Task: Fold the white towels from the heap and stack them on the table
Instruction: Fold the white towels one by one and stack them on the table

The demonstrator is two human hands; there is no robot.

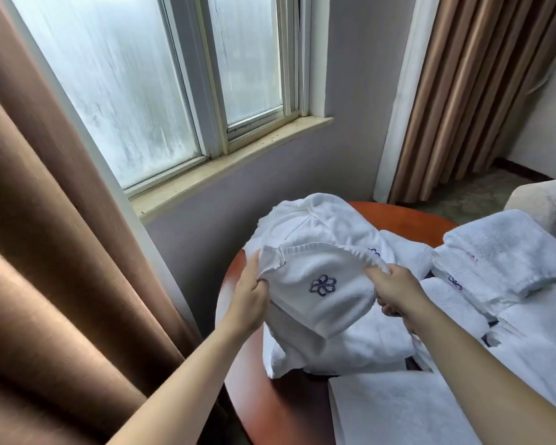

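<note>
I hold a small white towel (318, 303) with a dark blue flower emblem up over the round red-brown table (247, 390). My left hand (249, 303) grips its left edge, and my right hand (395, 292) pinches its right top corner. The towel hangs folded between the hands. Behind and under it lies a heap of white towels (318, 220). Folded white towels (511, 252) are stacked at the right, and a flat folded one (395, 409) lies at the table's near edge.
A brown curtain (45, 252) hangs close on the left. The window and its sill (225, 162) are behind the table. Another brown curtain (463, 91) hangs at the back right, beside a pale armchair (546, 200).
</note>
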